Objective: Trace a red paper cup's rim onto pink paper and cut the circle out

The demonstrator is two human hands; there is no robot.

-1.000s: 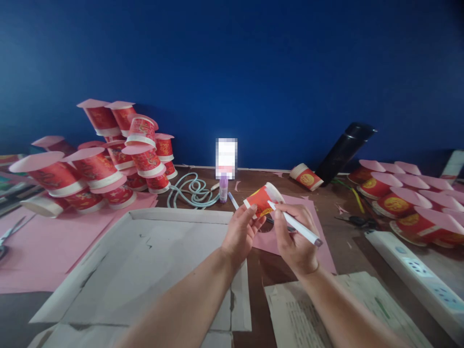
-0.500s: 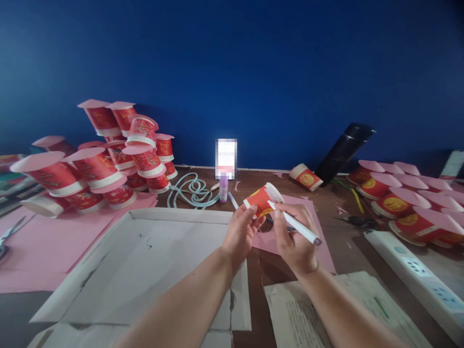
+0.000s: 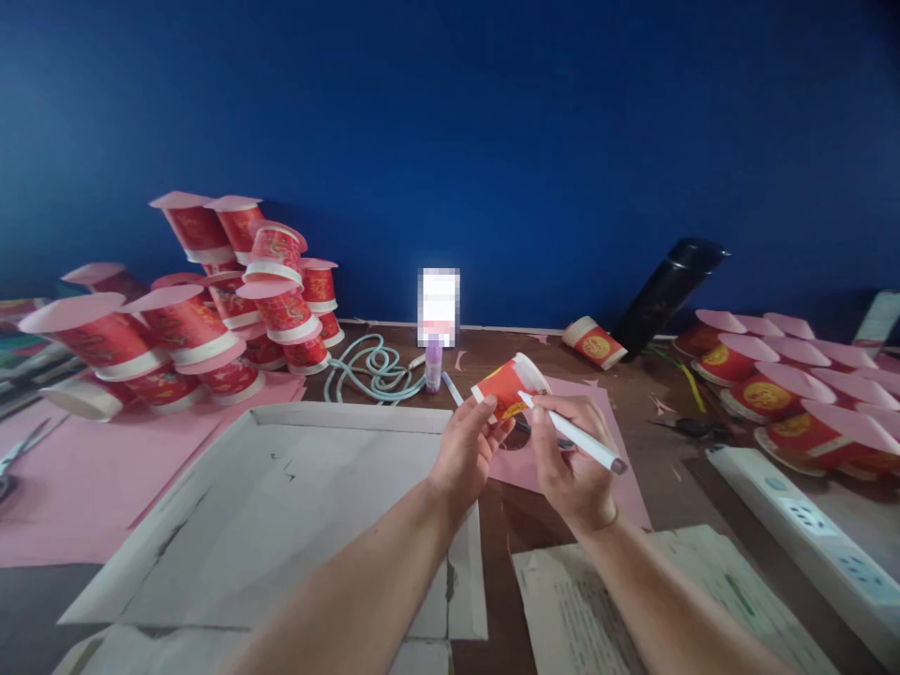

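Observation:
My left hand (image 3: 468, 445) is closed around a red paper cup (image 3: 507, 382) with a white rim and yellow print, tipped on its side in the air. In my right hand (image 3: 577, 459) is a white marker pen (image 3: 580, 439), gripped like a writing tool. The pen's tip meets, or nearly meets, the red side of the cup. Below both hands lies a sheet of pink paper (image 3: 611, 441), partly covered by them. Just beyond the left hand stand a purple glue stick (image 3: 434, 367) and the pen's loose cap (image 3: 451, 388).
Stacked red cups with pink paper discs (image 3: 187, 323) rise on the left; more capped cups (image 3: 766, 389) sit right. A flattened white cardboard box (image 3: 281, 525), scissors (image 3: 21, 459), coiled cable (image 3: 380, 370), black flask (image 3: 667, 291), another cup (image 3: 596, 343) and power strip (image 3: 808, 525) surround my hands.
The pen's tip has shifted very slightly left along the cup's side. Both hands keep the same hold, and everything else stays in place.

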